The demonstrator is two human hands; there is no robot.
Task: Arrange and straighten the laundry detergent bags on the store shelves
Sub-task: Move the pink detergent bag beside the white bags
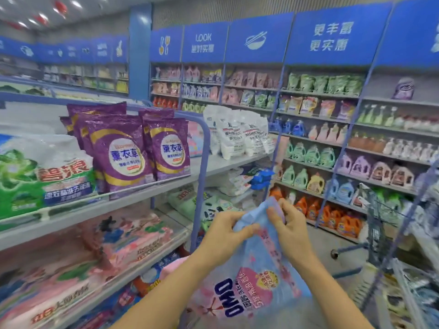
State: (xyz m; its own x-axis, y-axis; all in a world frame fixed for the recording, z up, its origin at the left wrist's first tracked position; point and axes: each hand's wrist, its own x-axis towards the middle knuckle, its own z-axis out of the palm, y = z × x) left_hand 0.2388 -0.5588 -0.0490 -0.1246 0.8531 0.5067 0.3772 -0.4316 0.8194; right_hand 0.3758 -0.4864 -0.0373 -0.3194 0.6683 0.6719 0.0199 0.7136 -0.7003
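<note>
A light blue and pink OMO detergent bag (251, 281) hangs in front of me, held up by its top edge. My left hand (223, 233) pinches the left part of that edge and my right hand (287, 222) grips the right part. To my left stands a grey shelf unit (133, 195). Purple lavender detergent bags (123, 150) stand upright on its upper shelf beside a green and white bag (40, 176). White washing powder bags (237, 134) stand farther along. Pink bags (118, 238) lie flat on the shelf below.
A wall of shelves (332, 138) with detergent bottles and pouches runs along the right, under blue signs. A metal shopping trolley (380, 224) stands in the aisle at right. A blue shelf frame post (200, 186) rises just left of my hands.
</note>
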